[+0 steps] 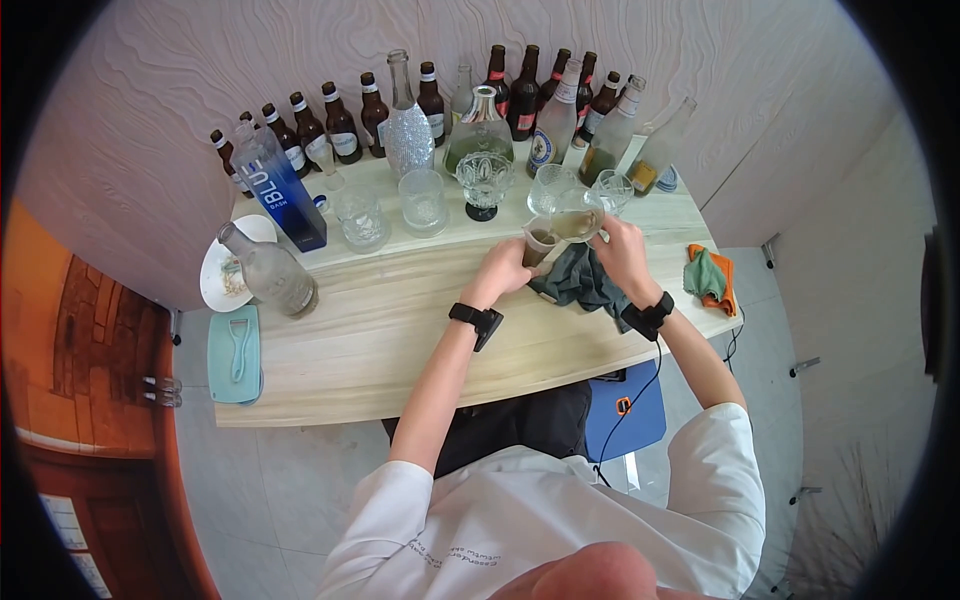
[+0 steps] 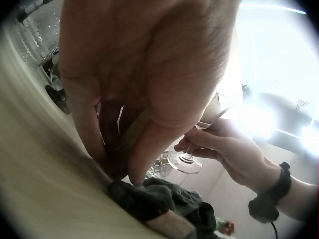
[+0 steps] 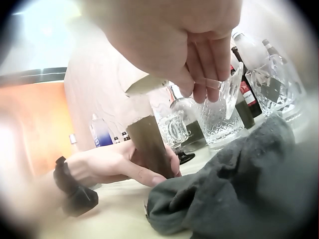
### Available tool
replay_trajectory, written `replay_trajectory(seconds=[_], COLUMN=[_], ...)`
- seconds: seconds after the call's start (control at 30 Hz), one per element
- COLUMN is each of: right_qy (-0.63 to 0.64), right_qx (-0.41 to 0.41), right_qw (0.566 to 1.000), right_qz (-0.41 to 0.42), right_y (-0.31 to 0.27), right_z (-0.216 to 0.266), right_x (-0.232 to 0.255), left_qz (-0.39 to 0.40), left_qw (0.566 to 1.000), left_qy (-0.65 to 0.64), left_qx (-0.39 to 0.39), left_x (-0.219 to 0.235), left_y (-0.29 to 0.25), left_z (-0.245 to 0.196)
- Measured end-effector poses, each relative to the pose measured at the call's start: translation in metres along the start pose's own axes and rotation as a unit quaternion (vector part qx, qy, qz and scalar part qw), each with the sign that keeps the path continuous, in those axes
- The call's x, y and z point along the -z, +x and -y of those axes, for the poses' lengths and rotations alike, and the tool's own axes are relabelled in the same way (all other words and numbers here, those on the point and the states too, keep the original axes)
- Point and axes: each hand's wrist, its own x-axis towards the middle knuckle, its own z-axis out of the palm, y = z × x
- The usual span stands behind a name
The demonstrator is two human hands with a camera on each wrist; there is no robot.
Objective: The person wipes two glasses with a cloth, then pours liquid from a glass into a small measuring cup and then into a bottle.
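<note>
My left hand (image 1: 503, 268) grips a glass (image 3: 149, 144) of murky brown liquid, its fingers and thumb wrapped round the lower part. The glass stands close over the table beside a crumpled dark grey cloth (image 1: 585, 282). My right hand (image 1: 622, 258) pinches the stem of a stemmed glass (image 1: 577, 225), whose round foot (image 2: 185, 163) shows below the fingers in the left wrist view. This stemmed glass lies tilted, with pale greenish liquid in its bowl and its rim right at the mouth of the brown-filled glass.
Along the table's back stand several brown bottles (image 1: 342, 125), a sparkly bottle (image 1: 408, 140) and a decanter (image 1: 480, 140). Cut-glass tumblers (image 1: 423, 205) line up before them. At left are a blue bottle (image 1: 285, 195), clear bottle (image 1: 275, 275), plate (image 1: 210, 280) and peeler (image 1: 239, 350). Coloured cloths (image 1: 710, 277) lie right.
</note>
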Motion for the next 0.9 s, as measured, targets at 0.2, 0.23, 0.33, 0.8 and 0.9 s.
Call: replay_trajectory(seconds=[0.2, 0.23, 0.33, 0.8, 0.9], right_qy=[-0.076, -0.085, -0.092, -0.116, -0.125], right_qx=[0.050, 0.056, 0.078, 0.112, 0.134], right_qw=[0.996, 0.995, 0.993, 0.987, 0.983], right_qz=[0.001, 0.003, 0.004, 0.003, -0.010], right_y=[0.007, 0.008, 0.012, 0.018, 0.021], right_z=[0.001, 0.005, 0.012, 0.020, 0.020], right_x=[0.007, 0.010, 0.016, 0.024, 0.026], left_qz=[0.000, 0.000, 0.000, -0.014, -0.009], left_qw=[1.000, 1.000, 1.000, 1.000, 0.999], left_qy=[0.005, 0.007, 0.007, 0.026, 0.035], left_qx=[-0.004, -0.001, 0.003, 0.004, 0.002], left_x=[0.001, 0.001, 0.000, 0.002, -0.002], left_y=[0.000, 0.001, 0.001, -0.002, 0.001], left_z=[0.000, 0.001, 0.002, -0.004, 0.003])
